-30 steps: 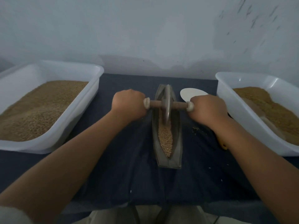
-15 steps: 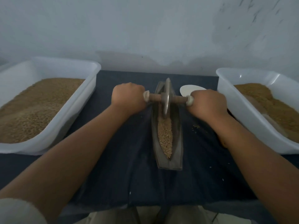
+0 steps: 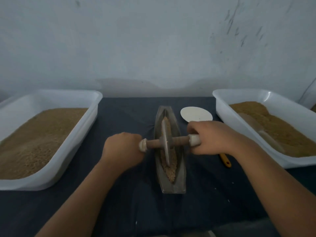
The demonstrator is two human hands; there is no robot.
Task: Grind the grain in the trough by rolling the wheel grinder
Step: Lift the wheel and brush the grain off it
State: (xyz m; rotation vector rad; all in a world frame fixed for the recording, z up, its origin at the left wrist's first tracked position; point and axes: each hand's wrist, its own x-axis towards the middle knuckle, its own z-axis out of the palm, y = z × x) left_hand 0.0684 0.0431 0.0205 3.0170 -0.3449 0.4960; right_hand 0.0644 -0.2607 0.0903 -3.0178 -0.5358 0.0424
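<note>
A long trough (image 3: 179, 170) of grain (image 3: 171, 173) lies on a dark surface (image 3: 119, 117). The wheel grinder (image 3: 165, 142) stands mid-trough. The left hand (image 3: 123, 147) and right hand (image 3: 215, 137) each close their grip on an axle end. Beyond, a left tub (image 3: 82, 129) and a right tub (image 3: 222, 108) flank it.

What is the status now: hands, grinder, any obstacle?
Grip on: left hand and right hand hold the handles of the wheel grinder. Wheel stands mid trough, in the grain. Nothing in its path.
</note>
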